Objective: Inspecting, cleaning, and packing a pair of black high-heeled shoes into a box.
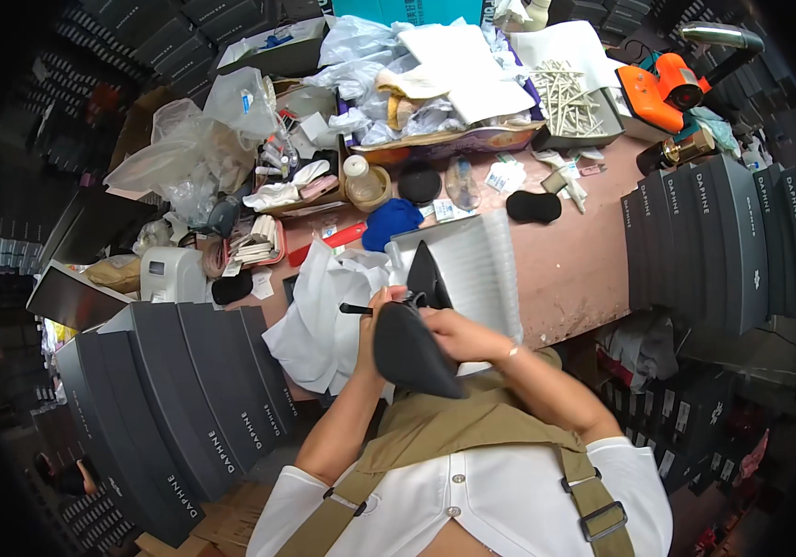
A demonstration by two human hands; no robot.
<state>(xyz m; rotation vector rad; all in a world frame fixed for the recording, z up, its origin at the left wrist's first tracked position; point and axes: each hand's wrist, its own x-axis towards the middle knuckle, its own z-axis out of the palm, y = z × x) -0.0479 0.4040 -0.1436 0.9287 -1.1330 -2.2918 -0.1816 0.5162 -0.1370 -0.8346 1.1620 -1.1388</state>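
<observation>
Hands meet over a black high-heeled shoe (414, 350), seen from the head camera looking down at a crowded brown workbench (583, 260). The left hand (372, 320) is closed round the shoe's rear, where the thin heel juts out to the left. The right hand (458, 336) is clamped on the shoe's side from the right, fingers curled over its upper. The shoe is lifted clear of the bench, in front of the person's chest, sole toward the camera.

Just behind the hands, a second black shoe (427, 275) stands in an open white shoebox (477, 265) with white tissue paper (323, 316) spilling out to its left. Rows of dark grey shoeboxes (203, 399) stand on end at the lower left and more dark boxes (732, 237) at the right. Plastic bags, small black pads and an orange tool (662, 93) clutter the far side.

Risks, as a judgement: the slim heel could catch the tissue or knock the box edge, since all sit close together. A loose grip could drop the shoe and scuff it. The upright box rows stand near both elbows and could topple if nudged.
</observation>
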